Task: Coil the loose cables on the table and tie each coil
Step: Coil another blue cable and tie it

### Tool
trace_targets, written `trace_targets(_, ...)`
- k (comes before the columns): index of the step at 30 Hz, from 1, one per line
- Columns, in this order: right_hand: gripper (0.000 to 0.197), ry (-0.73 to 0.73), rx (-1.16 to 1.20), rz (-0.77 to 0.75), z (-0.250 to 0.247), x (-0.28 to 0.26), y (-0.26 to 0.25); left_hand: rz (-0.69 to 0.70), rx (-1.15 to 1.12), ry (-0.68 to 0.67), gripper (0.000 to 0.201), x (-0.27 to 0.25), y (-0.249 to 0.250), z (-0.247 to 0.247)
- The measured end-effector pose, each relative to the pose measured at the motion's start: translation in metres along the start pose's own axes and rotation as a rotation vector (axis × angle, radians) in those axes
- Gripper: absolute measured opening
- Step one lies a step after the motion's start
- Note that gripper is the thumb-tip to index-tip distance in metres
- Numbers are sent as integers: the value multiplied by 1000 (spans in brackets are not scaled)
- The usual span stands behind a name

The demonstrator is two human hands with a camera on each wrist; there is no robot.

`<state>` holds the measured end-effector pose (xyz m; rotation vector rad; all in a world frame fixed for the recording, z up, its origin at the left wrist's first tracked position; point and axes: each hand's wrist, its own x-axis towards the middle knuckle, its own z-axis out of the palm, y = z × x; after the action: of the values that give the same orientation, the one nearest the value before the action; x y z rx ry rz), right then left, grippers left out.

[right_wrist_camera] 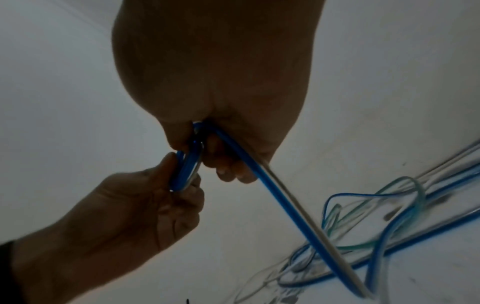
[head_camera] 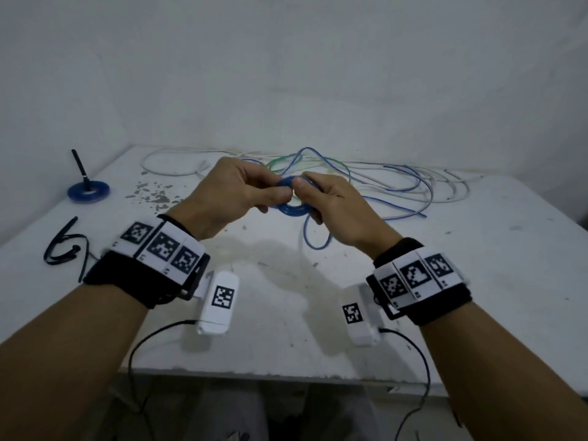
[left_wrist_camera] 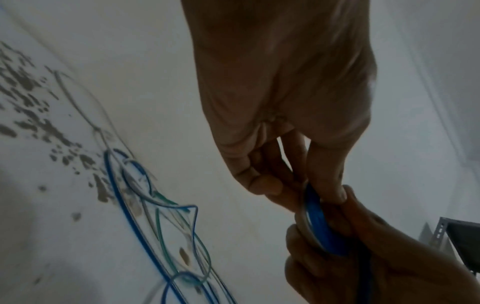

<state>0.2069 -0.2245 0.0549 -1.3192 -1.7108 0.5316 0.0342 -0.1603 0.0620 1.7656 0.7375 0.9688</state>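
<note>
- I am holding a small blue coil (head_camera: 291, 198) up over the table (head_camera: 477, 265), between both hands.
- My left hand (head_camera: 232, 192) is pinching the coil's left side with thumb and fingers.
- My right hand (head_camera: 331, 202) is gripping its right side, fingers curled round it.
- A blue tail (right_wrist_camera: 285, 205) is running from my right hand down to the loose cables (head_camera: 381, 183) lying beyond the hands.
- A finished coil (head_camera: 88, 190) is sitting far off to the left of my left hand.

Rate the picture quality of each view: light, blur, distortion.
Head view: dim, flat light, soft shadows of the arms on the table, wide-angle bending at the edges, sharp enough. Left wrist view: the left hand dim, loose cables smeared by blur. Right wrist view: the right hand nearly a silhouette, the blue coil clear, the cables behind it streaked.
</note>
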Motion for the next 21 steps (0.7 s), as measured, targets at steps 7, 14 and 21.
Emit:
trace_targets(7, 44, 473, 435, -49, 37, 2, -19, -30, -588, 103, 14, -1, 10, 33)
trace_targets(14, 44, 98, -158, -87, 5, 4, -11, -34, -130, -96, 9, -3, 4, 3)
trace_targets(21, 45, 468, 574, 105, 34, 1, -23, -14, -534, 93, 17, -3, 10, 34)
